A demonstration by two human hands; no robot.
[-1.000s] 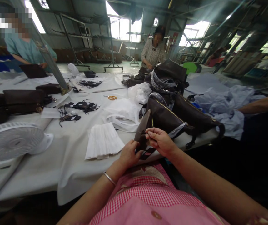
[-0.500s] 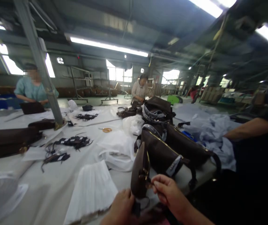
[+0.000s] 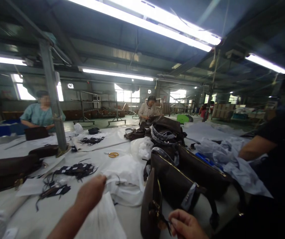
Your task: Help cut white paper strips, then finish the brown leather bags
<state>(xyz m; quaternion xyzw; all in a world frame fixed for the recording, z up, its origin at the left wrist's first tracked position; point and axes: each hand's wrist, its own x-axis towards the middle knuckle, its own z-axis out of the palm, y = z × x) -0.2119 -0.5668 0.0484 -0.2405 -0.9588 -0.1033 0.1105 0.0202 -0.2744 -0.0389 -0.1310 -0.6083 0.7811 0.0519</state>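
Note:
My right hand (image 3: pixel 186 225) is at the bottom edge, fingers pinched on a small fitting on the side of a dark brown leather bag (image 3: pixel 149 205) that stands on end at the table's near edge. My left hand (image 3: pixel 91 191) is stretched out over the white table (image 3: pixel 65 202), close to a heap of white plastic bags (image 3: pixel 125 177); it looks loosely curled and blurred, and I cannot make out anything in it. A stack of white sheets (image 3: pixel 100 222) lies below that hand.
Several brown bags (image 3: pixel 182 166) are piled to the right. Black tags with cords (image 3: pixel 75 170), yellow scissors (image 3: pixel 113 154) and long brown bags (image 3: pixel 6 171) lie further left. A steel post (image 3: pixel 54 109) rises from the table. Two people work at the far side; a person's arm (image 3: pixel 253 147) reaches in from the right.
The view has tilted upward. My left hand has let go of the brown bag and moved up and left over the table. My right hand stays on the bag's fitting.

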